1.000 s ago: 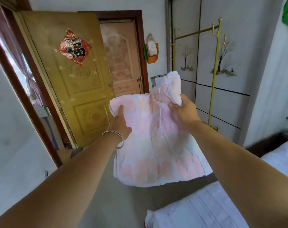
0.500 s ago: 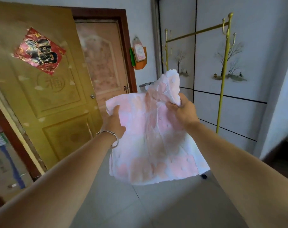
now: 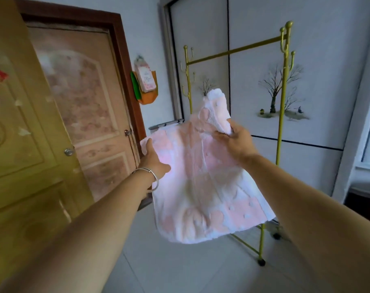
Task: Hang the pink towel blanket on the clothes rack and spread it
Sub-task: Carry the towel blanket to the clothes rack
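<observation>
Pink towel blanket [image 3: 203, 182] held in the air, folded, in front of gold clothes rack [image 3: 283, 115]. Left hand [image 3: 153, 159] grips its left edge; right hand [image 3: 236, 140] clutches its bunched top.

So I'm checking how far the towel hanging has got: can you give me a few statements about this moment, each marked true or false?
1. Both hands hold the pink towel blanket. True: the left hand grips its left edge and the right hand its upper right corner.
2. The blanket is already draped over the clothes rack. False: the top bar is bare and the blanket is held in the air in front of the rack.
3. The rack is gold-coloured. True.
4. A bracelet is on the right wrist. False: the bracelet is on the left wrist.
5. The blanket is spread flat. False: its upper right corner is bunched in the right hand.
</observation>
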`<state>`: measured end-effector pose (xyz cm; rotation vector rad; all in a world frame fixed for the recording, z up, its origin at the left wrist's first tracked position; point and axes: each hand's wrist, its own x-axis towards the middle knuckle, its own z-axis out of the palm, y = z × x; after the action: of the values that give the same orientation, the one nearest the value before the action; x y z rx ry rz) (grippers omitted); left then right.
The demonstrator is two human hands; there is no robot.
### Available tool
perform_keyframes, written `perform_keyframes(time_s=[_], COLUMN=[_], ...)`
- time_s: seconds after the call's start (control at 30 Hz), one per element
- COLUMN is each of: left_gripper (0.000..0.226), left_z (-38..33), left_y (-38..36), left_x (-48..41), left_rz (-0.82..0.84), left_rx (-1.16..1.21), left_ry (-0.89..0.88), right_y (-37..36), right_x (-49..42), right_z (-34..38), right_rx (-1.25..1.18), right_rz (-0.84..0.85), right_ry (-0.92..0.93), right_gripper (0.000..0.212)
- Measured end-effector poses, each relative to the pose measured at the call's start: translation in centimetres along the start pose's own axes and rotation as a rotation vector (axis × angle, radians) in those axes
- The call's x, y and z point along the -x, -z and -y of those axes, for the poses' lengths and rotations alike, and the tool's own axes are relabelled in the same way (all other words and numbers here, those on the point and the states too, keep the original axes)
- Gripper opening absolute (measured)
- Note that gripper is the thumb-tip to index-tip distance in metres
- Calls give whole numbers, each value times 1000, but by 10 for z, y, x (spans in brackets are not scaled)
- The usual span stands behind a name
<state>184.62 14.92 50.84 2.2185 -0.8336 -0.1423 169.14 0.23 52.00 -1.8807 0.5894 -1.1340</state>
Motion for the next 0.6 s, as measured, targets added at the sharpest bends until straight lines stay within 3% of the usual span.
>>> perform_keyframes(time_s=[0.13,0.47,0.6], left_gripper=[89,56,63], left_z=[-9,-13,-24], left_y=[-11,-51,-63], left_x=[-86,-293,-370], left_rz=[47,-15,-22], left_rx=[-13,92,108], left_ry=[-33,-212,-316], right_y=[-23,-91,-109], right_x=[-70,-221,-277], right_z=[-21,-87,-106], right_rx=[36,146,187], right_rz=[-35,-149,-229], right_ry=[3,13,2], right_gripper=[26,23,21])
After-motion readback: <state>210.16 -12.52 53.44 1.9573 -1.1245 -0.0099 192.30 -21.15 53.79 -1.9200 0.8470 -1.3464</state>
